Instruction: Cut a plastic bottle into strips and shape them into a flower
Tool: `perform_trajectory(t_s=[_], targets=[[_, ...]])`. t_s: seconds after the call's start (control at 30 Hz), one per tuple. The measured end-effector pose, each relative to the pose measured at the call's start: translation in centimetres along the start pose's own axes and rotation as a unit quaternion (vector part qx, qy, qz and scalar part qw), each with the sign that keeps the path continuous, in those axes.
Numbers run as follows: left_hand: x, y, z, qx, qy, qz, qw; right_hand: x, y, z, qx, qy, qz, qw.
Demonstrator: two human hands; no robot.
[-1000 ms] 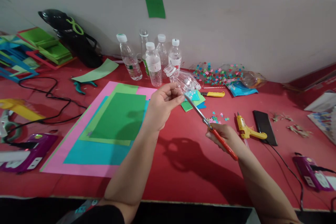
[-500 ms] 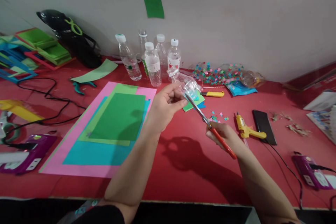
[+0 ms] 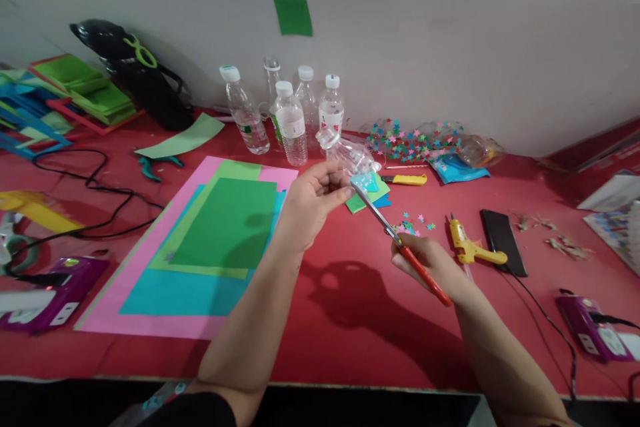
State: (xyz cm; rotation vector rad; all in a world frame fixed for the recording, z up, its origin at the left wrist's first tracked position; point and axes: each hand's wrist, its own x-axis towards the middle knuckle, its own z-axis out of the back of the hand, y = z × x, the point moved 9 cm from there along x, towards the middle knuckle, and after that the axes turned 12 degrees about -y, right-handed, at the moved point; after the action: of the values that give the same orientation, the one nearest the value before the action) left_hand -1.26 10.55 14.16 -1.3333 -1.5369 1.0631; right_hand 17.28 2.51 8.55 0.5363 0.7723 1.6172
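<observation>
My left hand (image 3: 317, 203) is closed, thumb against fingers, on the edge of a clear plastic bottle top (image 3: 353, 155) that juts out beyond the fingertips. Its narrow neck points up and left, and the wide end looks cut and crumpled. In my right hand (image 3: 430, 260) is a pair of scissors (image 3: 383, 220) with red handles, the fingers wrapped round them. The blades slant up and left, their tips close to the left fingertips and the plastic. Whether the tips touch the plastic I cannot tell. Below the plastic lie small green and blue paper pieces (image 3: 367, 200).
Coloured sheets (image 3: 225, 220) lie to the left. Several bottles (image 3: 291, 130) stand by the wall. Star garlands (image 3: 405, 140), a yellow cutter (image 3: 407, 179), loose stars (image 3: 419, 222), a yellow glue gun (image 3: 465, 243) and a phone (image 3: 503, 240) lie to the right. Cords trail at both sides.
The bottle top has turned in my left hand, so its neck shows more plainly. Both hands and the scissors have barely moved.
</observation>
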Motion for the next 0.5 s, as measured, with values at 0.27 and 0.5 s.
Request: perform_trajectory(t_s=[0.27,0.5], targets=[[-0.39,0.06,-0.64,0.015,0.025,0.008,1.0,-0.03,0.07,0.26,-0.014,-0.014,-0.013,1.0],[-0.32,0.25,-0.22,-0.004,-0.012,0.029,0.999,0.29,-0.12,0.18,0.01,-0.031,-0.029,0.999]])
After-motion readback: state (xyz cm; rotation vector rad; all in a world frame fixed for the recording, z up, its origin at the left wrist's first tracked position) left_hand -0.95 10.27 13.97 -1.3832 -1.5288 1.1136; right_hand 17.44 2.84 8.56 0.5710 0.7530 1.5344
